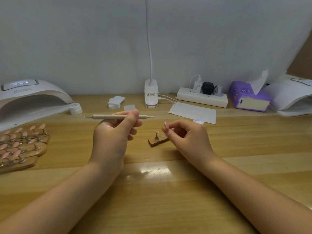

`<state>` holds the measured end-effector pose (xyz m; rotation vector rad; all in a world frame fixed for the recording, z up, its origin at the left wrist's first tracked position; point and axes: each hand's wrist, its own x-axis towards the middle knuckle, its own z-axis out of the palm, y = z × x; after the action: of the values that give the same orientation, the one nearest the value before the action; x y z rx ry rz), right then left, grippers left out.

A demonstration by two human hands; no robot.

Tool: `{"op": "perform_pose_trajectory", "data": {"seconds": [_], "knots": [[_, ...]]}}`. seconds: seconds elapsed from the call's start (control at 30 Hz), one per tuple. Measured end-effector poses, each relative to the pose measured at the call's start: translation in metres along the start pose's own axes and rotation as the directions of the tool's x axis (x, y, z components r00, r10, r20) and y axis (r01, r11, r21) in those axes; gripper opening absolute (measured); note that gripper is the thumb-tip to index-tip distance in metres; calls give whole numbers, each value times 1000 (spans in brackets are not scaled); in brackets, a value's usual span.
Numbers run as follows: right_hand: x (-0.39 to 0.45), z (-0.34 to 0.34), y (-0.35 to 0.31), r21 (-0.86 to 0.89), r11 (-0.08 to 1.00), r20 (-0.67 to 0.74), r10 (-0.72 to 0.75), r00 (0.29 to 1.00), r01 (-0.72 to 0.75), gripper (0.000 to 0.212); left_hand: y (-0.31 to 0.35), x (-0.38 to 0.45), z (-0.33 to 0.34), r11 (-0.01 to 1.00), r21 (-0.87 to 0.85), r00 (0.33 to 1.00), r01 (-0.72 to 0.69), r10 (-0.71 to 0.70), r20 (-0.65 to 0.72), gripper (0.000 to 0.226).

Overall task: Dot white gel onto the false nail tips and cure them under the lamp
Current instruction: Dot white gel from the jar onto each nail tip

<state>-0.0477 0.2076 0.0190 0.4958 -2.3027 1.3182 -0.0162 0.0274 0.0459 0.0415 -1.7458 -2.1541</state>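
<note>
Both forearms reach in from the near edge over the wooden bench. Left hand holds a dotting tool level, its thumb and curled fingers clamped around the shaft right of centre, with both metal tips projecting past the fingers on either side. Right hand pinches a pink false nail tip between thumb and forefinger, the other fingers loosely curled. Just below and left of those fingers, a small wooden holder lies on the bench carrying one more nail tip on a metal stand. Well left of the left fingers, a group of wooden holders with pink tips sits in front of a white curing lamp, with a small white gel jar beside the lamp. Beyond the right fingers lies a white paper sheet; a second lamp stands far right
</note>
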Motion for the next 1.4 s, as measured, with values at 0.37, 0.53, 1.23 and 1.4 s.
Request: {"op": "perform_pose_trajectory", "data": {"seconds": [0.37, 0.53, 1.23, 1.4], "knots": [[4, 4, 6, -164, 983, 116, 108, 987, -88, 10, -19, 0, 0, 982, -40, 983, 182, -183, -11, 31], [4, 4, 7, -221, 970, 122, 129, 984, -99, 14, -23, 1, 0, 983, -39, 984, 179, -179, -10, 36], [2, -9, -6, -368, 929, 127, 100, 987, -46, 23, -24, 1, -1, 980, -66, 981, 190, -192, -25, 38], [24, -40, -1, -130, 978, -164, 139, 977, -161, 21, -25, 2, -3, 979, -72, 981, 191, -193, -14, 38]]}}
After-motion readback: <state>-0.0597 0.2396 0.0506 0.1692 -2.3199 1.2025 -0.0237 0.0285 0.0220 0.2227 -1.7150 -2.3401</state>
